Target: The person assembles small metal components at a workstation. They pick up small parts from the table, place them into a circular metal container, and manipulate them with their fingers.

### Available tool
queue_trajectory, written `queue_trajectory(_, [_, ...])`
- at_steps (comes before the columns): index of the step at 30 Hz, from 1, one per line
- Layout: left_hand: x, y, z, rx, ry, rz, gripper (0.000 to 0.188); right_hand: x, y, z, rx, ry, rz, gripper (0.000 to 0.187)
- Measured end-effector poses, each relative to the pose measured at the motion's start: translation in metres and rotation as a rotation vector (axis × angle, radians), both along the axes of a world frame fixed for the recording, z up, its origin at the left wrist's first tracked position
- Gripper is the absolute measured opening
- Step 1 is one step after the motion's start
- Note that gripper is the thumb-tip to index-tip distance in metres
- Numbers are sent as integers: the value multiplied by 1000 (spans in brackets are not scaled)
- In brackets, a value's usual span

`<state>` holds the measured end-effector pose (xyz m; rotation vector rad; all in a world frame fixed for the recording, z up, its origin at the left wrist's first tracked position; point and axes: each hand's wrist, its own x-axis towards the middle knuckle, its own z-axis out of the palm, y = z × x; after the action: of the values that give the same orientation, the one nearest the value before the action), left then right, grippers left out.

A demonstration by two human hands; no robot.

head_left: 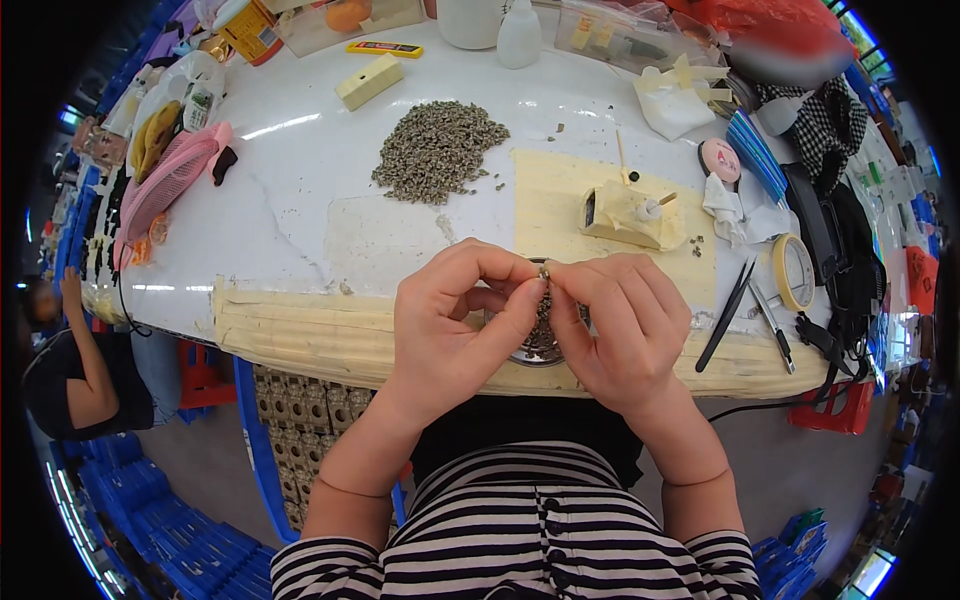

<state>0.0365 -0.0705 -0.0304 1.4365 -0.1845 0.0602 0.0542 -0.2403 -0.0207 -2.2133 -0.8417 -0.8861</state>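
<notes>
Left hand [450, 325], right hand [628, 325], fingers [522, 308] pinched on tiny metallic piece [543, 272], round dish [528, 361] beneath, grainy grey heap [437, 150]

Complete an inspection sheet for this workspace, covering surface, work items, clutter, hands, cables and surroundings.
Surface: white table; tape strips along the near edge.
Work items: heap of small metallic parts; dish of similar parts below the hands.
Clutter: tweezers and tape roll at right; pink bag at left.
Hands: left hand and right hand close together at a tiny part; exact grip unclear.
Cables: black cable at the table's left end; second cable at lower right.
Surroundings: co-worker at left; blue bins at lower left.
</notes>
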Motion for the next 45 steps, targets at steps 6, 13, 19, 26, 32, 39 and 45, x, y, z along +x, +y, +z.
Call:
queue_trajectory(6, [0,-1,0,36,-35,34,9,1,-2,-1,5,-13,-1,25])
queue_trajectory(13, [2,-8,-2,327,-304,169,13,2,-1,-3,54,4,-2,22])
queue_trajectory(19, [6,-12,-5,572,-609,285,20,3,-3,-4,69,17,4,20])
queue_trajectory(26, [4,-10,-2,504,-524,228,20,2,-3,0,64,29,13,19])
queue_trajectory(32, [3,-10,-3,402,-447,202,15,2,-3,-1,91,38,36,19])
queue_trajectory(39, [2,-11,-6,334,-384,211,12,2,-2,-1,82,11,19,23])
queue_trajectory(45, [2,-10,-5,286,-338,197,11,2,-3,-2,74,11,21,23])
